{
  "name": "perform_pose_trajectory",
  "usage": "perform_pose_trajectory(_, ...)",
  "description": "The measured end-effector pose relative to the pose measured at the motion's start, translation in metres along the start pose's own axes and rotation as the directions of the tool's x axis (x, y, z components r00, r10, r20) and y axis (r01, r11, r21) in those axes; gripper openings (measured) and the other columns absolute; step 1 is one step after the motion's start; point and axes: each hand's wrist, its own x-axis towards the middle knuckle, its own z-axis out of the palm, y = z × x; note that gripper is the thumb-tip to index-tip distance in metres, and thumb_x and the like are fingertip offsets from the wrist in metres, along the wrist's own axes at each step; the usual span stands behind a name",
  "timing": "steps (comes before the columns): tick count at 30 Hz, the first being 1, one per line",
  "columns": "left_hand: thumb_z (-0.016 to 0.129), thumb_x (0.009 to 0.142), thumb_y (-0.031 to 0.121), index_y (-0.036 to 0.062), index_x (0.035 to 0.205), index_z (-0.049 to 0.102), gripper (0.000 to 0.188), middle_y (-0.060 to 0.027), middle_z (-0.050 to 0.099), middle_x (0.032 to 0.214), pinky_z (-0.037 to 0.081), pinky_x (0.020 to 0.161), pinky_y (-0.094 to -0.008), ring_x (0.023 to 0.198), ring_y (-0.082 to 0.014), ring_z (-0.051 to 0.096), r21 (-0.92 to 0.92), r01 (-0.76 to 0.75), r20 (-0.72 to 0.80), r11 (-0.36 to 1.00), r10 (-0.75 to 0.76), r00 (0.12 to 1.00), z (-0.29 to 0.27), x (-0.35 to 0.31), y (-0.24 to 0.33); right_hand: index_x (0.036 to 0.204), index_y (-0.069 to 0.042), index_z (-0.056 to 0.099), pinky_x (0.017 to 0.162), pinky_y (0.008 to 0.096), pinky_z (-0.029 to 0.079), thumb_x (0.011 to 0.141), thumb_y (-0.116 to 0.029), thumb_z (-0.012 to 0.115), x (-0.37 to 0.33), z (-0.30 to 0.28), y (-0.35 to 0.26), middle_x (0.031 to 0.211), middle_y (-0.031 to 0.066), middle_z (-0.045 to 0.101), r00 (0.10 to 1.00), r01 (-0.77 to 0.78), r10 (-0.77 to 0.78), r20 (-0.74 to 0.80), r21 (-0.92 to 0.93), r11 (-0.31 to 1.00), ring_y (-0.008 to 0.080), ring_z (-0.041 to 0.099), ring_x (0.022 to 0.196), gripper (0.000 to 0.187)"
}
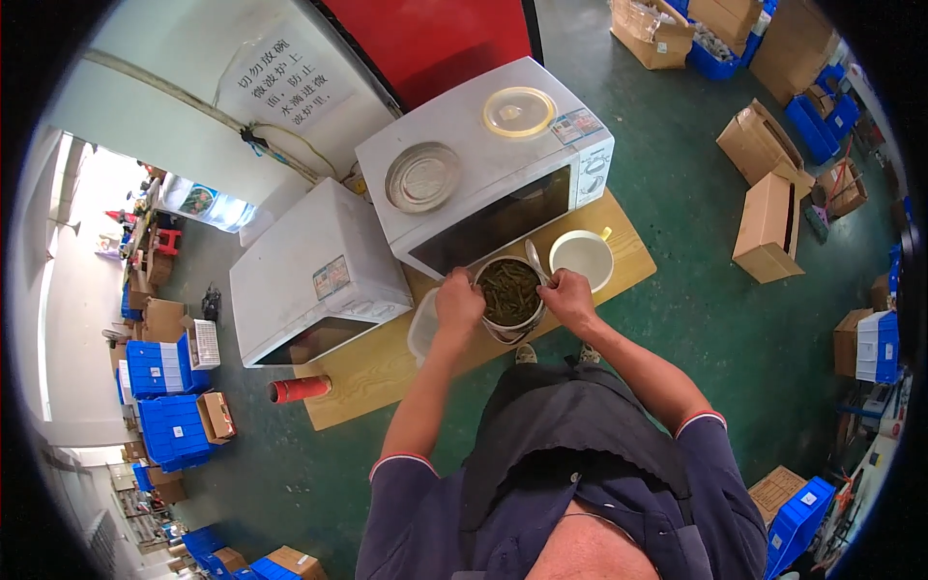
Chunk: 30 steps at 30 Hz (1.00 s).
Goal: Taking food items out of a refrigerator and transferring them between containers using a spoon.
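Far left on my feed, blue crates (176,432) sit stacked on the green floor (300,483). Next I see one white microwave (290,256), set at an angle, with a red cylinder (300,390) lying on its side at the left end of the wooden bench (362,391). A pale translucent tub (421,331) shows partly behind my left forearm. My left hand (459,302) has its fingers curled in at the left rim of the pot; I can't tell whether that grip is actually closed on it.

The pot (510,329) stands open near the bench's front edge, between my two hands, with greenish-brown strips (511,290) inside. Behind it is a second microwave (454,227), carrying a round metal lid (422,177) and a yellow-rimmed lid (520,112). A slim shiny metal piece (533,255) slants up at the pot's right rim; my right hand (568,298) has its grip pinched on the lower end. Just beyond that sits a white cup (583,261) with a yellow handle. Farther right, open cardboard boxes (767,227) rest on the floor.
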Motion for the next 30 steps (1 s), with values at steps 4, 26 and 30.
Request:
perform_pose_trajectory(4,0.067,0.080,0.012,-0.0005,0.094,0.063,0.019,-0.0257,0.068,0.095,0.052,0.083,-0.0521,0.093,-0.0436,0.066,-0.002,0.039,-0.017,0.999,-0.039,0.999,-0.001,-0.002,-0.001,0.072,0.003,0.068,0.068,0.0444,0.052,0.076,-0.025,0.080,0.000,0.000,-0.002,0.072,0.0222,0.067,0.981,-0.177,0.167,0.094,0.105,0.979,0.0370,0.067,0.071,0.031)
perform_pose_trajectory(26,0.070,0.077,0.022,0.0014,0.084,0.076,0.022,-0.0242,0.071,0.086,0.054,0.078,-0.0502,0.085,-0.0428,0.069,0.063,0.166,-0.037,0.984,-0.164,0.986,-0.002,0.000,0.004,0.096,0.003,0.070,0.041,0.0252,0.038,0.087,-0.007,0.066,-0.029,-0.007,-0.011,0.068,0.0031,0.062,0.902,-0.430,0.368,0.227,0.556,0.712,0.0091,0.052,0.049,0.014)
perform_pose_trajectory(30,0.069,0.077,0.024,0.0021,0.084,0.076,0.024,-0.0251,0.071,0.088,0.055,0.079,-0.0497,0.087,-0.0433,0.069,0.072,0.164,0.047,0.984,-0.168,0.985,-0.008,0.008,0.000,0.097,0.002,0.071,0.040,0.0244,0.038,0.087,-0.009,0.066,-0.033,-0.011,-0.012,0.071,0.0025,0.062,0.888,-0.458,0.374,0.269,0.604,0.653,0.0095,0.054,0.052,0.016)
